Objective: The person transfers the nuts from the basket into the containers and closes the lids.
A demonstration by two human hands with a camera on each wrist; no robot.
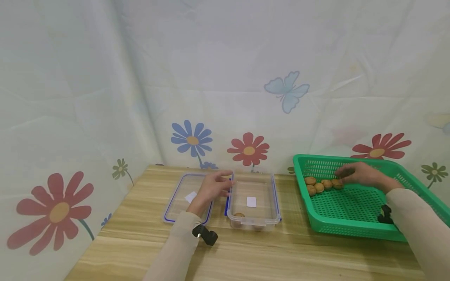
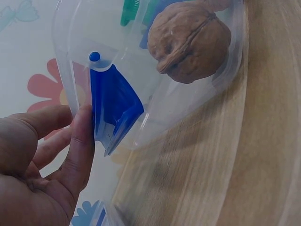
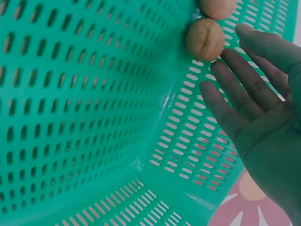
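Note:
My left hand point(image 1: 214, 187) is at the left side of a clear plastic food box point(image 1: 277, 203). In the left wrist view, its thumb and fingers pinch the rim beside a blue latch point(image 2: 113, 103) that hangs open. Inside the box, a walnut point(image 2: 190, 44) lies near the front left corner, and a white label point(image 1: 251, 201) shows on the bottom. Over the green basket point(image 1: 351, 230), my right hand point(image 1: 358, 174) reaches in with fingers spread and nearly straight. Its fingertips are right at a walnut point(image 3: 205, 40), one of several grouped walnuts point(image 1: 319, 187) at the basket's left end.
Left of the box lies its clear lid point(image 1: 175, 203) with a blue seal and a white label point(image 1: 191, 196). All stand on a wood-grain table point(image 1: 246, 253). A flower-printed curtain point(image 1: 218, 78) hangs right behind the table's back edge.

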